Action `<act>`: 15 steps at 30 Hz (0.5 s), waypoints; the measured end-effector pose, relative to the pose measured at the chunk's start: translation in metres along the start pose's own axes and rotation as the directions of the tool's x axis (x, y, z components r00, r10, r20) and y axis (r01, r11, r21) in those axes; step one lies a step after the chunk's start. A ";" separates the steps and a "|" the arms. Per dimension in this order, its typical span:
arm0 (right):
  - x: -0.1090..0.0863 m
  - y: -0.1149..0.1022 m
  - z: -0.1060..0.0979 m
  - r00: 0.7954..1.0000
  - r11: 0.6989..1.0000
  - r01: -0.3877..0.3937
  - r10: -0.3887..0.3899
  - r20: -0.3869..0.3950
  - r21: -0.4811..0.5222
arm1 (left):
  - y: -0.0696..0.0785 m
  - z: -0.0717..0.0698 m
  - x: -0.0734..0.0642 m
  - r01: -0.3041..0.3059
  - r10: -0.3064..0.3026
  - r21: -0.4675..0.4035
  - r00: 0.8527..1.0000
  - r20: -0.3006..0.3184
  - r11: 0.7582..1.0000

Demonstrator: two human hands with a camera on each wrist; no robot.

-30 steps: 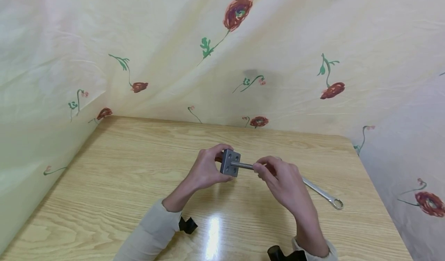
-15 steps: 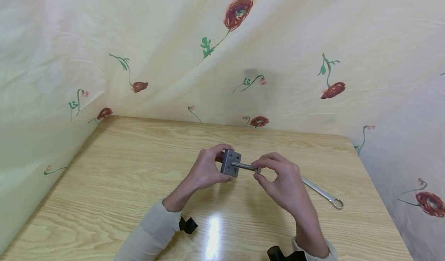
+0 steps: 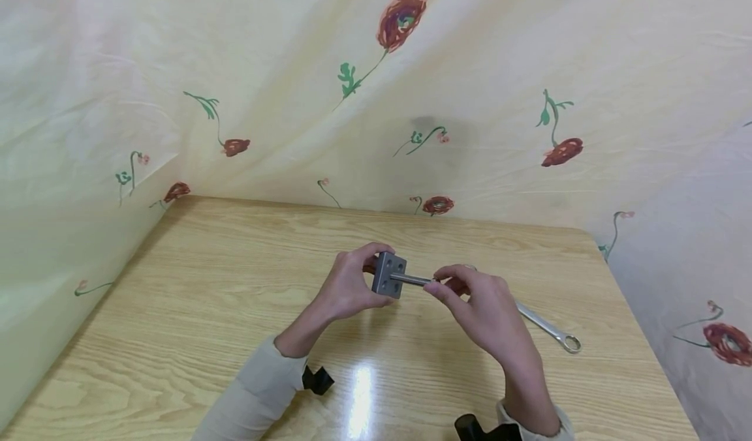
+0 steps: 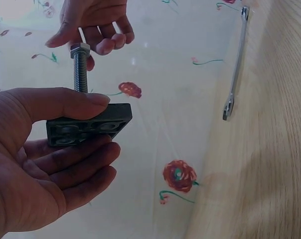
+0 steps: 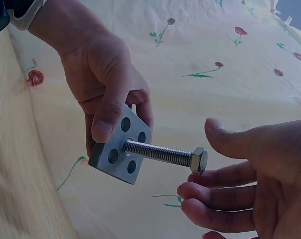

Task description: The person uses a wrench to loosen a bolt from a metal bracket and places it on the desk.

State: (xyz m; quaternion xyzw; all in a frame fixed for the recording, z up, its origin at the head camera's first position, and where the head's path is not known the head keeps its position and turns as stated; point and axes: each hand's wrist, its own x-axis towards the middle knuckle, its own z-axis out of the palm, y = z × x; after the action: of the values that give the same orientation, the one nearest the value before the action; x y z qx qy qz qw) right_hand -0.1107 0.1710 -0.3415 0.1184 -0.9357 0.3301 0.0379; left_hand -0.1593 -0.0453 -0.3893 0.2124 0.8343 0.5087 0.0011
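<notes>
My left hand holds a small grey metal block with round holes, thumb on one side and fingers on the other. A long threaded hex bolt stands out from the block's middle hole, its hex head towards my right hand. In the right wrist view, that hand's thumb is apart from the bolt head and its loosely bent fingers lie close beside the head; whether a fingertip touches it I cannot tell. Both hands are above the table. In the head view the right fingers hide the bolt head.
A combination wrench lies on the wooden table to the right, partly behind the right hand. Flower-patterned cloth hangs behind the table and at both sides. A black wrist mount sits at the left sleeve.
The right hand's fingers and thumb have shifted around the bolt's head end, spreading and closing together. The left hand and block have stayed almost still.
</notes>
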 end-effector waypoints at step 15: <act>-0.001 0.000 0.007 0.948 0.964 0.251 -0.263 -0.181 -0.087 | -0.001 0.000 0.000 -0.008 0.008 -0.010 1.000 0.001 1.000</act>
State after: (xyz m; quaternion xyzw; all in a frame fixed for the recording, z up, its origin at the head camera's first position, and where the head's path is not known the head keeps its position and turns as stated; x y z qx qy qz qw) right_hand -0.1099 0.1664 -0.3474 0.2060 -0.9142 0.3026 0.1740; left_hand -0.1595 -0.0455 -0.3902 0.2159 0.8309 0.5128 0.0008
